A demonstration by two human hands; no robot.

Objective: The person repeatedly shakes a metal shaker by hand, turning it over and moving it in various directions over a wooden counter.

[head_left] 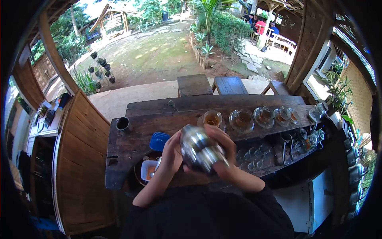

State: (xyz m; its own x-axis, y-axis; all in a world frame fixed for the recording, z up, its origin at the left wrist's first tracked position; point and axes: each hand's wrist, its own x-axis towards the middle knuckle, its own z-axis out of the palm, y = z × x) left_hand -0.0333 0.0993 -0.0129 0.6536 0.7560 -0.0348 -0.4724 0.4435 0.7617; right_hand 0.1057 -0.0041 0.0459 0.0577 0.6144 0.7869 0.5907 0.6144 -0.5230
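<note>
A shiny metal cocktail shaker point(197, 146) is held tilted in front of my chest, above the near edge of the wooden counter. My left hand point(173, 153) wraps its left side, and my right hand point(223, 149) grips the right side, slightly blurred. Just beyond the shaker stands a glass cup of amber liquid point(213, 118). To the left of my left hand lie a blue plastic lid point(159, 141) and a white plastic tub point(145, 174) with something orange-brown inside.
Several glass cups on saucers, one being this cup point(242, 119), line the wooden counter point(159, 121) rightward. Small glasses point(254, 152) stand on a lower shelf. A dark mug point(123, 124) is at left. Stools point(195, 85) stand beyond; people sit far off at upper right.
</note>
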